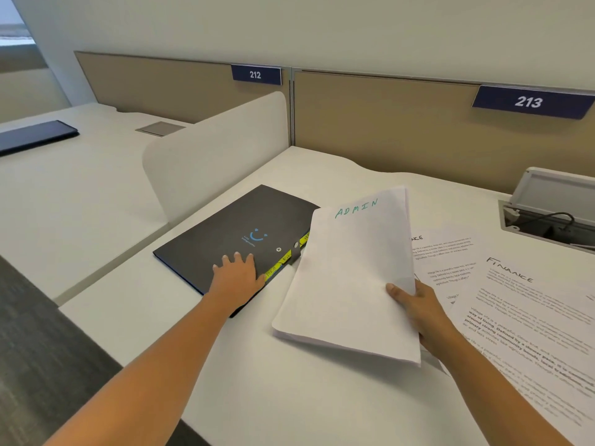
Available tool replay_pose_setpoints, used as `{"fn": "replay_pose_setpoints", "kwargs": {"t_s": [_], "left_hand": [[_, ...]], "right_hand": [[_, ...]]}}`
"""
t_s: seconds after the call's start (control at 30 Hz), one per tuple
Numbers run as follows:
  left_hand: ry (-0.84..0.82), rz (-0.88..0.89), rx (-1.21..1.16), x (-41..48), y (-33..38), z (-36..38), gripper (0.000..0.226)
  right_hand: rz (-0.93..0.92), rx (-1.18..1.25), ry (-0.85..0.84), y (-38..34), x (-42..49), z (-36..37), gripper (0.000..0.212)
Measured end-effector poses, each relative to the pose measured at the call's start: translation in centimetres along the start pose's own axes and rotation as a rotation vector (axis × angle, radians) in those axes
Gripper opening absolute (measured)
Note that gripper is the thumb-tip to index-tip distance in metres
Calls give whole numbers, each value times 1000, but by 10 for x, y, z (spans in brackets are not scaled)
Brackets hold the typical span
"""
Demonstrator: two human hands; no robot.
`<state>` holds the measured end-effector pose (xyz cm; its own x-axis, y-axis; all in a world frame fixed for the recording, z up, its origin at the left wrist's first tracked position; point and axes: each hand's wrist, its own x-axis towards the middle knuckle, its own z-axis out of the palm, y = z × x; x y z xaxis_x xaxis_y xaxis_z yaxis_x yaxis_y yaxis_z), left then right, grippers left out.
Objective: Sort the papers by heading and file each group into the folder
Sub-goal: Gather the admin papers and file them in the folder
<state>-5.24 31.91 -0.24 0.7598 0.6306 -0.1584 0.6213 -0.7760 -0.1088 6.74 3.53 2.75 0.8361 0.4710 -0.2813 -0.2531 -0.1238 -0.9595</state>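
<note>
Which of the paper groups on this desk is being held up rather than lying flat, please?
The ADMIN stack, gripped by the right hand beside the folder; the FINANCE sheets lie flat on the desk.

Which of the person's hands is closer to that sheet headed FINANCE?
Right. The right hand grips the ADMIN stack just left of the FINANCE sheet; the left hand rests on the black folder, farther left.

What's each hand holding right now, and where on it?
The right hand holds the ADMIN papers by their right edge, thumb on top. The left hand lies flat on the closed folder, gripping nothing.
</note>
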Motion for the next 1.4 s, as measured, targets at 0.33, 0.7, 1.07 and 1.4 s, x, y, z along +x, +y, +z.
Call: {"fn": "replay_pose_setpoints", "kwargs": {"t_s": [0.33,0.7,1.07,1.4], "left_hand": [[98,166,206,0,1,-9,23],[204,176,95,6,-18,-42,26],[308,221,210,-7,-14,-67,61],[345,211,242,-7,-18,-74,62]], "right_hand": [[-3,41,23,-11,-3,0,16],[137,74,-54,-60,-11,-15,10],[165,-345,-152,-88,-13,-8,6],[138,-790,-281,-116,2,-8,10]]}}
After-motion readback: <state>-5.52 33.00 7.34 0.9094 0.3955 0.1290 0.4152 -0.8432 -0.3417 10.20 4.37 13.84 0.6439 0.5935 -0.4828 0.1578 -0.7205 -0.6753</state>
